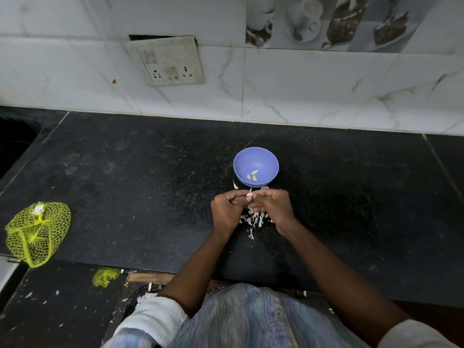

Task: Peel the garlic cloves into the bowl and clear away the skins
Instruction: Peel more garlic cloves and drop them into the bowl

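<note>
Worktop (150, 172): black speckled stone slab running along a white marble-look tiled wall (313, 91); a switch and socket plate (168, 61) sits on the wall above its back edge.
Net bag (37, 232): yellow mesh, slack, lying at the worktop's left front corner, a white knot of something at its top; a smaller scrap of the same yellow mesh (105, 277) lies just below the front edge.
Bowl (255, 167): round, lavender-blue plastic, upright, near the middle of the worktop, slightly toward the back; three peeled cloves (253, 175), pale yellow-green, lie on its floor.
Left hand (227, 209): fingers curled in, fingertips pinching the garlic clove from the left.
Right hand (275, 205): fingers curled in, fingertips pinching the same clove from the right; both hands meet just in front of the bowl.
Garlic clove (249, 195): small, pale pinkish-white, a papery strip sticking up from it; held between the two sets of fingertips, above the worktop, just short of the bowl's front wall.
Skins (253, 218): thin white papery flakes scattered on the worktop under and between the hands, a few trailing toward the front edge; one curled piece (235, 184) lies beside the bowl's left front.
</note>
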